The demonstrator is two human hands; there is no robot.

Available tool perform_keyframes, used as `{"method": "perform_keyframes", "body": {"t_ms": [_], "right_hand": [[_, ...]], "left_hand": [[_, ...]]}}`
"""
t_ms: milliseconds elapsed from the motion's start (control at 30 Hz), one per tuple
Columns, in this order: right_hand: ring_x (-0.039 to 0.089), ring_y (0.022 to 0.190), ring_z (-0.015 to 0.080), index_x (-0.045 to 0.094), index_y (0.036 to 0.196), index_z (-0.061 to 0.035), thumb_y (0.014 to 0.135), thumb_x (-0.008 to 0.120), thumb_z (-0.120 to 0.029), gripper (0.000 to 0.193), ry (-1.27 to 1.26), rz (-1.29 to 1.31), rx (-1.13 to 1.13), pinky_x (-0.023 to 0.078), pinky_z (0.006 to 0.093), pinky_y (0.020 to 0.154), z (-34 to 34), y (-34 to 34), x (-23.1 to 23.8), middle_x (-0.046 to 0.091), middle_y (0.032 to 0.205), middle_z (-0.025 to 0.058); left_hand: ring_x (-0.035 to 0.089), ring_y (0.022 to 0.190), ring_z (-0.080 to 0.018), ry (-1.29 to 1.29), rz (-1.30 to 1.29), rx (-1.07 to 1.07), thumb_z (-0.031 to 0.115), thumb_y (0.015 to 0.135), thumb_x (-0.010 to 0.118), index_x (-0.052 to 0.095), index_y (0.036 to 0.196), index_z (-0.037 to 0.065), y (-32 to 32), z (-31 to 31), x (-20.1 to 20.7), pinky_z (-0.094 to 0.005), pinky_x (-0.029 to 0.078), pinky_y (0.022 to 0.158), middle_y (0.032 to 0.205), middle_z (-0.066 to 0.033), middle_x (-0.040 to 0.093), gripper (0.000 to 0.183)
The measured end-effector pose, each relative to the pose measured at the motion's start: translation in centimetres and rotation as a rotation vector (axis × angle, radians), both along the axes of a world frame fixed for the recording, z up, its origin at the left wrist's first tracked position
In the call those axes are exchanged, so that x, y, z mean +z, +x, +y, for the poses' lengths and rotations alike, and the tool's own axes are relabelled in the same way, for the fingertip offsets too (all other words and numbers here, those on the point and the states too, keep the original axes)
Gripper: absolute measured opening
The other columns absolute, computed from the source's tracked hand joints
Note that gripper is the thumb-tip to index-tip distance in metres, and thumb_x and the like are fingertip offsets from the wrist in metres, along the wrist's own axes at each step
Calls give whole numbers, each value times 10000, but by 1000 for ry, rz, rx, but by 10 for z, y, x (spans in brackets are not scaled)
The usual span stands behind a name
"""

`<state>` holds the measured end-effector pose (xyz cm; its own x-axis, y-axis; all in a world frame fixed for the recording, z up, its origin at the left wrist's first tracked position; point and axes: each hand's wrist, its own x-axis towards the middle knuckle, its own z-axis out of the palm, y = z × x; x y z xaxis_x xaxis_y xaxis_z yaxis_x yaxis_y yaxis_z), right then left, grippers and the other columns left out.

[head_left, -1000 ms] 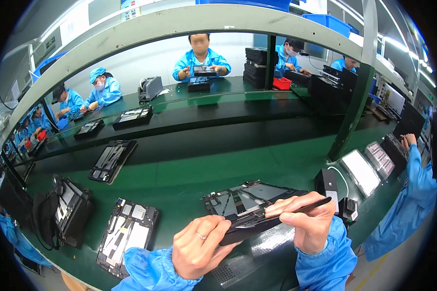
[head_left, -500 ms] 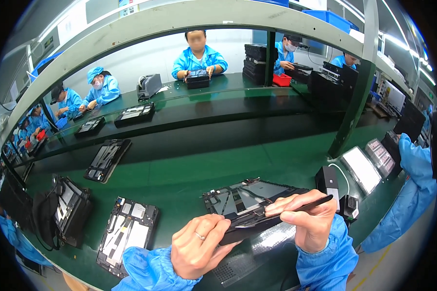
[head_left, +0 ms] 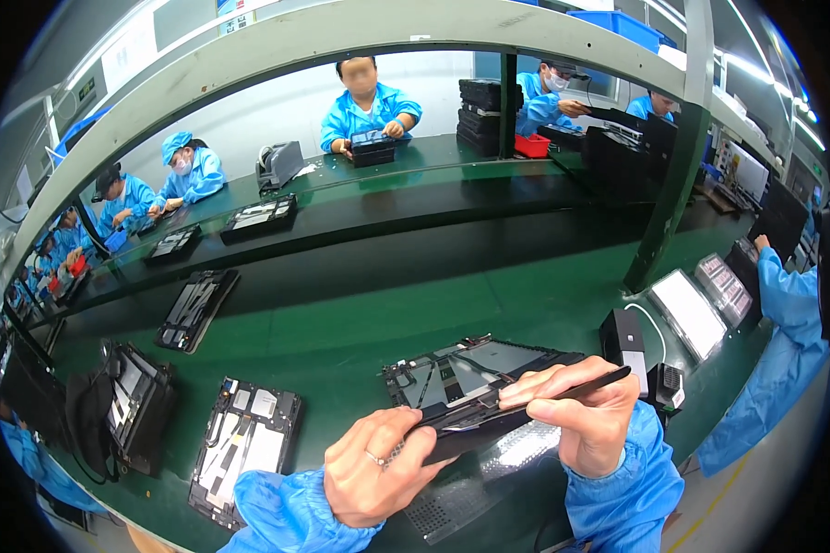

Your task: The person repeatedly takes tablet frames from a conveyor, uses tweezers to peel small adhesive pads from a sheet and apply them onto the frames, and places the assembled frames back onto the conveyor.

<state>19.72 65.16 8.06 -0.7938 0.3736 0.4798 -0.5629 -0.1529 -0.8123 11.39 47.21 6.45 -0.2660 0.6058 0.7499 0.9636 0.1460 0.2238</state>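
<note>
Head view: hands [head_left: 373, 468] partly hide the black panel [head_left: 481, 437].

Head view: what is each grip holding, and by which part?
Left grip: a tilted black panel, by its left end. Right grip: a thin dark edge, possibly the same panel's.

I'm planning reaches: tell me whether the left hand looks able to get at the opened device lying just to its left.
Probably yes, after letting go: the left hand holds a dark casing, but only its blue sleeve overlaps the opened device; nothing else seems in the way.
</note>
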Motion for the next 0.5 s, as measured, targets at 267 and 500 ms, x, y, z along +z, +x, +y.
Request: {"method": "perform_keyframes", "body": {"t_ms": [267,500], "right_hand": [[599,838,268,593,792,69,652,621,109,149,-24,34,-77,454,373,805,3,2,9,624,814,177],[607,715,233,581,883,48,635,635,91,257,819,324,-682,452,340,684,2,-23,-16,623,837,167]], "left_hand": [[590,655,-259,-18,263,-20,68,579,680,579,862,26,-10,2,3,-328,510,577,775,-164,561,304],[561,595,-238,32,284,-52,146,566,734,567,877,27,4,42,13,-315,474,537,766,-141,560,372]]}}
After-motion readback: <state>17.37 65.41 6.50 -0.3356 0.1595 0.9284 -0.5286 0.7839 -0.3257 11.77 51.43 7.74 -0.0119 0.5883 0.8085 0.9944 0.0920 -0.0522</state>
